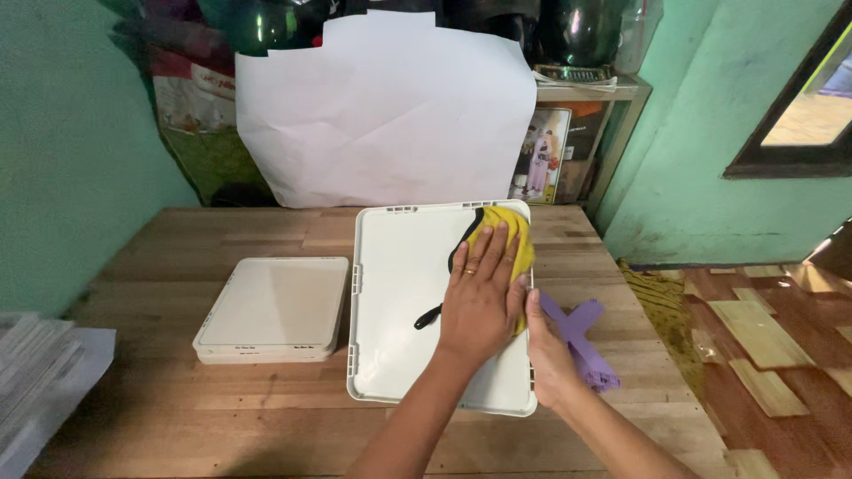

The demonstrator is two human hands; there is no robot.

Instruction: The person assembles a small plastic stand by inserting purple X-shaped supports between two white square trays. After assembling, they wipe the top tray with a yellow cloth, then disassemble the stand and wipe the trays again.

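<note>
on the counter, a large tray lies at centre, with a stack of smaller trays just to its left. a cloth rests on the large tray's far right corner under the left hand; the right hand grips the tray's right rim. crossed strips lie just right of the tray. a paper sheet stands behind the counter, with a shelf to its right.
</note>
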